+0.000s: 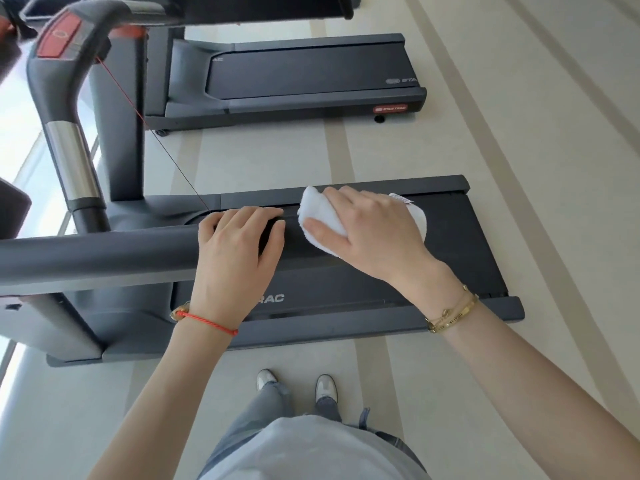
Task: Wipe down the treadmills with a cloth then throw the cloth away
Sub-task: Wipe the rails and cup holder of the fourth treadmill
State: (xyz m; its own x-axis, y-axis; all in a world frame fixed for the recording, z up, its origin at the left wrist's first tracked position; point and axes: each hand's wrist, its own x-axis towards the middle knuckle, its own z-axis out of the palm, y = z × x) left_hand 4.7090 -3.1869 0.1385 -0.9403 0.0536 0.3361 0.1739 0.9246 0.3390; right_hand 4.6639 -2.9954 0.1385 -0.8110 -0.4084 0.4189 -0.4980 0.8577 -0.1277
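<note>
The right hand is pressing the white cloth under flat fingers beside the handrail, which the left hand is resting on, fingers curved over it; wiping its end probably comes next.

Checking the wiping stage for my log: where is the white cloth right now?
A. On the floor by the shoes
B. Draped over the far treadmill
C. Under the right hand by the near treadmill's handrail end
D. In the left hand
C: the right hand presses the white cloth at the handrail end of the near treadmill.
</note>
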